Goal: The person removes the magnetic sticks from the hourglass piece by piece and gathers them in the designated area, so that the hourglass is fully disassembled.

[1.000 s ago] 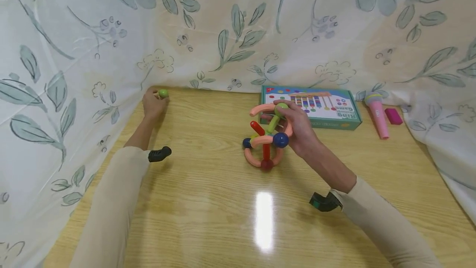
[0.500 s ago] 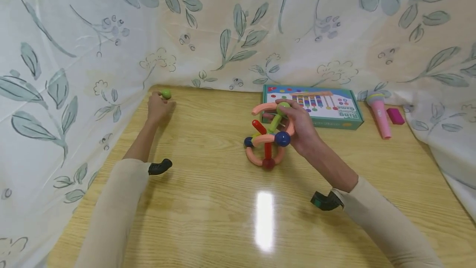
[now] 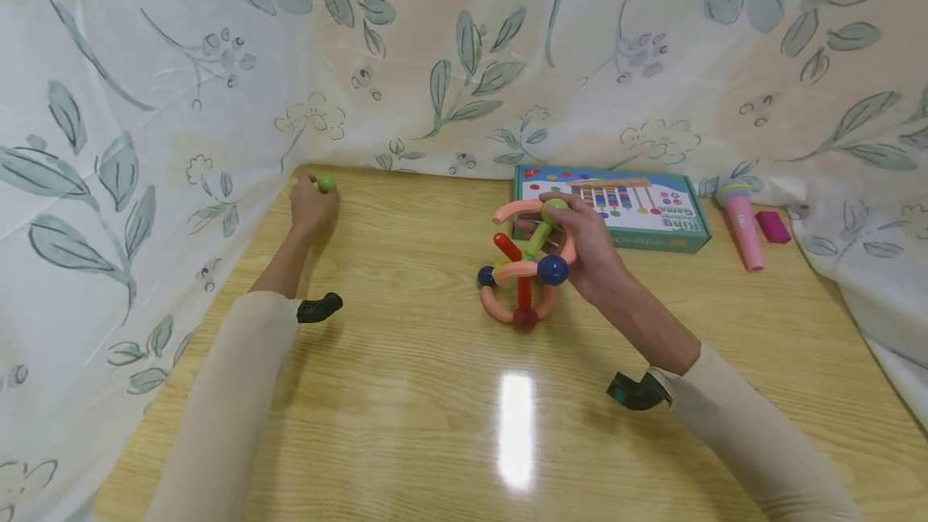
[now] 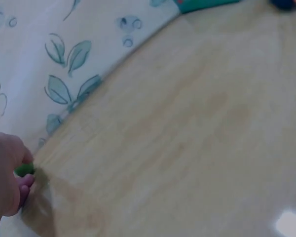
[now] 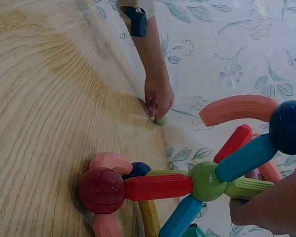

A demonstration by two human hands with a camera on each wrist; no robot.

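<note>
At the table's far left corner my left hand (image 3: 313, 204) pinches a small green ball (image 3: 327, 183); in the left wrist view its fingers partly cover the ball (image 4: 24, 169). My right hand (image 3: 590, 252) grips the upper part of a magnetic stick-and-ball model, around a green ball (image 3: 554, 211) and green stick. The model joins curved orange pieces (image 3: 516, 270), red sticks (image 3: 524, 292) and blue balls (image 3: 553, 270). A dark red ball (image 5: 102, 190) sits low on it, and a green hub ball (image 5: 209, 181) joins several sticks in the right wrist view.
Behind the model lies a teal game box (image 3: 652, 240) against the floral cloth (image 3: 435, 47). Right of it are a pink toy microphone (image 3: 741, 224) and a magenta block (image 3: 772, 226). Cloth borders the wooden table (image 3: 406, 393) at the back and sides.
The left hand's fingers spread near the green ball half a second ago and have drawn in around it again. The right hand keeps its hold on the model; the view has shifted slightly.
</note>
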